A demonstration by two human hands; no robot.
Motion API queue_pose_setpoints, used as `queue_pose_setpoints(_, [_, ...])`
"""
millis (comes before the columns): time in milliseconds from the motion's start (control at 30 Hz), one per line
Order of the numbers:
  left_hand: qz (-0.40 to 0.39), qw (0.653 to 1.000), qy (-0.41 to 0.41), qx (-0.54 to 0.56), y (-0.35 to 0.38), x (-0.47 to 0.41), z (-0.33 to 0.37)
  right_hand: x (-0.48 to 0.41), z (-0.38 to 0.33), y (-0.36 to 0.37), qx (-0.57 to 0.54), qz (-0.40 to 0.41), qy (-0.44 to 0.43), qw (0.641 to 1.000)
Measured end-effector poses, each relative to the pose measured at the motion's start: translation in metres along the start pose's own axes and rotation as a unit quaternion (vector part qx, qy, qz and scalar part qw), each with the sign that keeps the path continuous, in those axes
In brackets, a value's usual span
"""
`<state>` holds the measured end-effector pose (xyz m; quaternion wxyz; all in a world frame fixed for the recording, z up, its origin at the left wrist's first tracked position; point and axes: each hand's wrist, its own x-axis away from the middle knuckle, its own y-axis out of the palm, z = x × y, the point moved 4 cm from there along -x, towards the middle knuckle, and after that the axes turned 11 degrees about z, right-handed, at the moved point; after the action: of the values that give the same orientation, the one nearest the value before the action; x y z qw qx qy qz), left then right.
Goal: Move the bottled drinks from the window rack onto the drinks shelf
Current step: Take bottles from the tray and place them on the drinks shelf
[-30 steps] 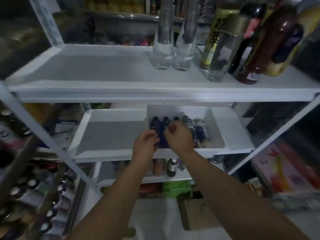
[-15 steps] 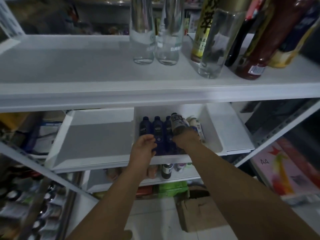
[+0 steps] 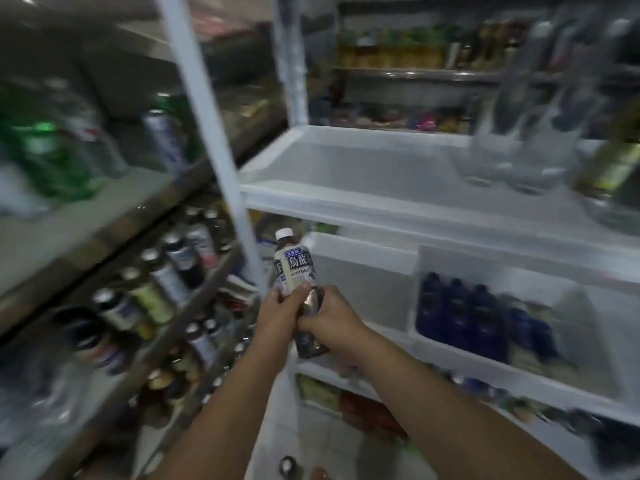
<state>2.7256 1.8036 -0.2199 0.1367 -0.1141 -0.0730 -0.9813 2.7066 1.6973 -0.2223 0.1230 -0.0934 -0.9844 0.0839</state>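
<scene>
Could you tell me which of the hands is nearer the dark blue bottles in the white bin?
Right. The right hand grips the tea bottle left of the dark blue bottles; the left hand grips it farther left.

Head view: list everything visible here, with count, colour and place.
tea bottle: one, white cap, pale label, dark drink; held in front of the rack's post
blue bottles: at least three, dark blue; in the bin
bin: one, white; rack's middle shelf, right
white rack: one; centre and right
clear bottles: blurred, count unclear; rack's upper shelf, right
capped bottles: many, mixed colours; dark shelves, left
green bottles: blurred, count unclear; upper left shelf
left hand: grips the tea bottle at its label
right hand: grips its lower part
</scene>
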Motion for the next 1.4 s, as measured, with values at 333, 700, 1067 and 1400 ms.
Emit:
queue_pose_setpoints(333, [0.222,0.948,0.208,0.090,-0.297,0.060,0.147,0.119,-0.130,0.261,-0.024,-0.261,-0.185,0.947])
queue_pose_setpoints(700, [0.351,0.882,0.310,-0.043,-0.520,0.144,0.225,0.253,-0.206,0.457,-0.072,-0.396,-0.276,0.873])
queue_pose_setpoints(1067, [0.419,0.881,0.217,0.014,-0.638,0.100,0.217,0.200,-0.233,0.636,-0.032,-0.380,-0.271,0.884])
queue_pose_setpoints(1400, [0.382,0.898,0.216,0.015,-0.672,0.074,0.223,0.232,-0.216,0.732,-0.096,-0.420,-0.092,0.898])
